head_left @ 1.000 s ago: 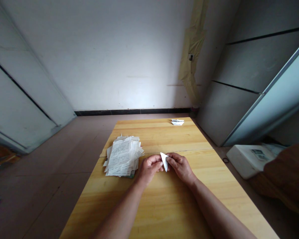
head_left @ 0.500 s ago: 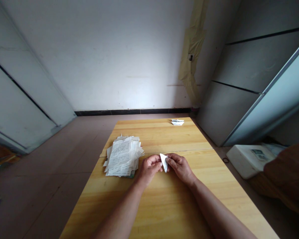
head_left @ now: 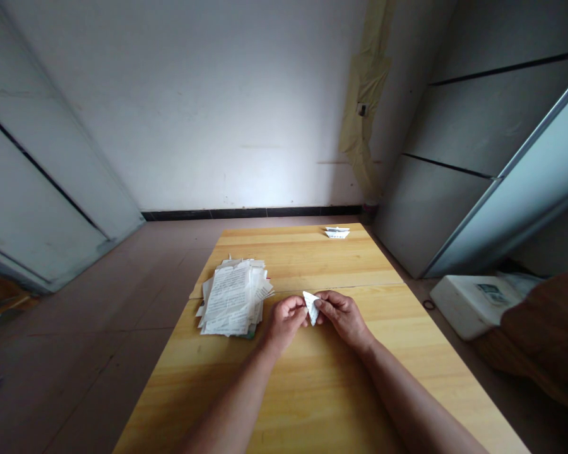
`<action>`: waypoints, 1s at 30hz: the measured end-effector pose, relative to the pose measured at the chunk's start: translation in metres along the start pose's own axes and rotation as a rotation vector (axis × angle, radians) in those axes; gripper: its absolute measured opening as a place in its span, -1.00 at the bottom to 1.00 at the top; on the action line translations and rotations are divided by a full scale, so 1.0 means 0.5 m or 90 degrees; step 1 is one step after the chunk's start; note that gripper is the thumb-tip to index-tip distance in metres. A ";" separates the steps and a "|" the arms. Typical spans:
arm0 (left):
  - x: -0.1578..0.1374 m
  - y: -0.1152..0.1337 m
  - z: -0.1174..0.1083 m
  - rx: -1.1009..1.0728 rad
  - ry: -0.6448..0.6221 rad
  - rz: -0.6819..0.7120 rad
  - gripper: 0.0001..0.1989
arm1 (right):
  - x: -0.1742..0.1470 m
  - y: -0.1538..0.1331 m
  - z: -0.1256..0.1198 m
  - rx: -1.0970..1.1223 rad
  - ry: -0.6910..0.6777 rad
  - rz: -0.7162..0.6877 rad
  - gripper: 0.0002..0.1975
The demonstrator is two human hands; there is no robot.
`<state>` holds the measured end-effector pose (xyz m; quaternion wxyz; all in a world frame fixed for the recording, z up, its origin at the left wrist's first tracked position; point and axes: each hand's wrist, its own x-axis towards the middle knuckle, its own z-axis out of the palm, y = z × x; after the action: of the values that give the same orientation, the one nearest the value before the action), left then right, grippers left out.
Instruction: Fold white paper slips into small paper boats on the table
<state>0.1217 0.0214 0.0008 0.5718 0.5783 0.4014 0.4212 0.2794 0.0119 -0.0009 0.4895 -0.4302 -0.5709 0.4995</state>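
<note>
A small folded piece of white paper [head_left: 311,305], roughly triangular, is held up between both hands above the wooden table [head_left: 307,391]. My left hand [head_left: 286,321] pinches its left edge with thumb and fingers. From the other side, my right hand [head_left: 344,317] grips it, the thumb lying on the near face. Fingers behind the paper are partly hidden. Left of my left hand lies a loose stack of printed paper sheets [head_left: 230,296]. Near the table's far right corner sits a folded paper boat [head_left: 337,232].
A white box [head_left: 468,306] stands on the right, beside a brown covering [head_left: 549,328]. Grey cabinet panels [head_left: 454,157] rise at the right. The white wall [head_left: 218,113] with tan tape [head_left: 360,132] is beyond the table's far edge.
The folded paper has tilted slightly in my fingers, its lower tip a little higher. Both hands keep their hold; the stack and the paper boat stay put.
</note>
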 end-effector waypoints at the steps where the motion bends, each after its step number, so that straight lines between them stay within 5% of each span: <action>1: 0.000 0.000 0.000 0.007 -0.001 0.001 -0.79 | 0.000 -0.001 0.000 0.004 0.001 -0.001 -0.66; 11: 0.000 -0.007 -0.005 0.006 0.027 -0.013 -0.78 | -0.002 -0.003 -0.003 0.034 -0.028 0.012 -0.68; 21: -0.002 -0.024 -0.011 0.161 0.044 0.123 -0.82 | -0.003 -0.007 -0.004 0.069 -0.019 0.033 -0.70; 30: 0.004 -0.027 -0.015 0.017 0.045 0.049 -0.84 | -0.002 0.005 -0.006 0.043 -0.064 0.029 -0.70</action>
<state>0.1154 0.0258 -0.0125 0.5326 0.5856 0.4046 0.4579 0.2825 0.0116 -0.0034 0.4626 -0.4007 -0.5677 0.5506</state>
